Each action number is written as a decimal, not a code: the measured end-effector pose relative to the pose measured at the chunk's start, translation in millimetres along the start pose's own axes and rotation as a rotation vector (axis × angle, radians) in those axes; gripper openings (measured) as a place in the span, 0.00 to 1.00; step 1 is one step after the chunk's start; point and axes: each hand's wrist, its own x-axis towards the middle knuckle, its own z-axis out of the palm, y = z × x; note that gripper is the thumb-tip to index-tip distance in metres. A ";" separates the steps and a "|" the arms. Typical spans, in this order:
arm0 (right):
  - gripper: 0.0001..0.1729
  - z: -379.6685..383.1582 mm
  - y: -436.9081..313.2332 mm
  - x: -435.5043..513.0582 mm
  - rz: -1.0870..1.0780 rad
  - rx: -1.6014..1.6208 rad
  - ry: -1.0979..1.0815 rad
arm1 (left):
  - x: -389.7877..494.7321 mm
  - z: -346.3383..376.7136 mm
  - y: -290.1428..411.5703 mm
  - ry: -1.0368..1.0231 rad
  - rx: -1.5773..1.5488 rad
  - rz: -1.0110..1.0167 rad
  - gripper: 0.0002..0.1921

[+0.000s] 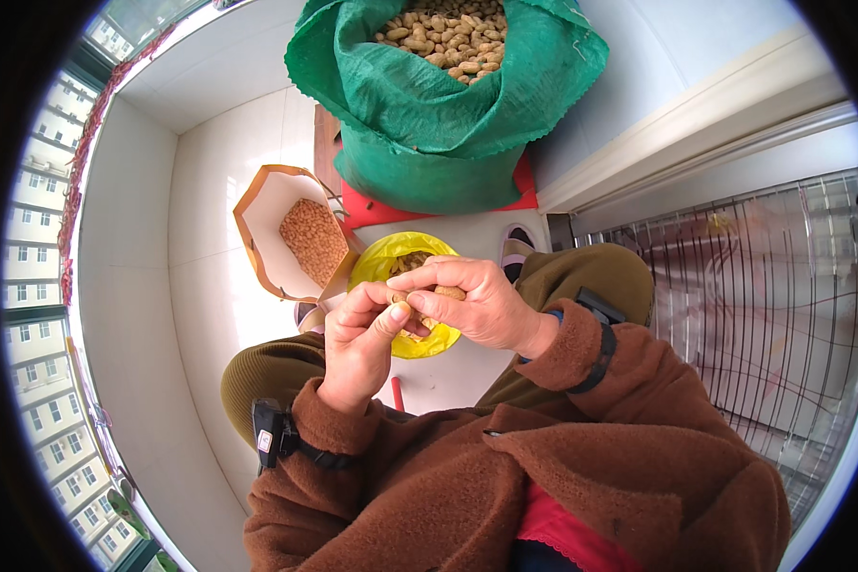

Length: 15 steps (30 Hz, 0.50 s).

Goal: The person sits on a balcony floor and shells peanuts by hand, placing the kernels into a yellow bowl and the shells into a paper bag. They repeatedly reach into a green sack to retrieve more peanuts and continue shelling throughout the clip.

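Observation:
Both hands meet over a bin lined with a yellow plastic bag, which holds peanut shells. My left hand pinches a small peanut piece between thumb and forefinger. On the other side, the fingertips of my right hand touch the same piece, and an unshelled peanut is tucked in its fingers. Shelled peanut kernels fill the bottom of an open paper bag left of the bin. Beyond stands a green woven sack full of unshelled peanuts.
Under the sack lies a red sheet on the tiled floor. A wire rack stands at the right beside a pale ledge. My knees flank the bin. Windows run along the left, with red dried peppers on the sill.

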 end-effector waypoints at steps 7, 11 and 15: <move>0.12 -6.5 -3.6 0.7 -0.091 -0.271 -0.046 | 2.9 -5.2 -1.2 0.009 -0.073 -0.134 0.05; 0.08 -4.7 -5.2 -2.1 -0.172 -0.423 -0.038 | 3.9 -6.9 -4.0 -0.055 -0.148 -0.176 0.06; 0.06 3.8 -0.9 -4.2 -0.273 -0.497 0.094 | 2.0 1.9 -14.1 -0.016 -0.179 -0.120 0.07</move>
